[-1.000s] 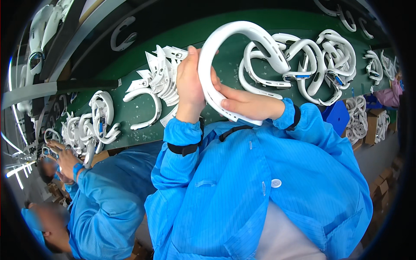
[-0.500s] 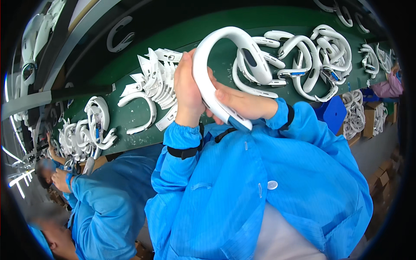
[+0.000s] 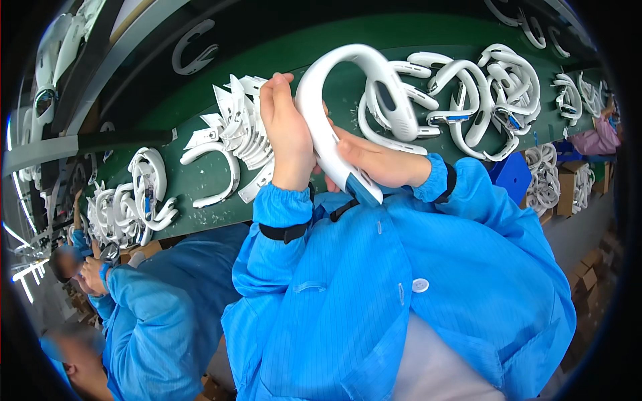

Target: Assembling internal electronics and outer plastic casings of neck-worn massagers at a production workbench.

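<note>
A white, U-shaped neck fan is held up in front of my chest, its curve toward the table. Near its lower end is a blue-grey panel. My left hand supports its outer left side, with two fingertips standing up off the shell; some skin shows inside the loop behind it. From the right, my right hand is closed around the lower arm, thumb on top and fingers partly hidden beneath. Behind it, white curved shell pieces lie stacked on the left, beside a single curved piece.
A pile of white neck fans covers the right of the green table. More fans lie at the left, near a co-worker in blue. A blue bin and cardboard boxes stand at the right.
The fingertips of my left hand have lifted from the fan's edge. The fan has shifted and turned slightly. My right hand keeps its hold.
</note>
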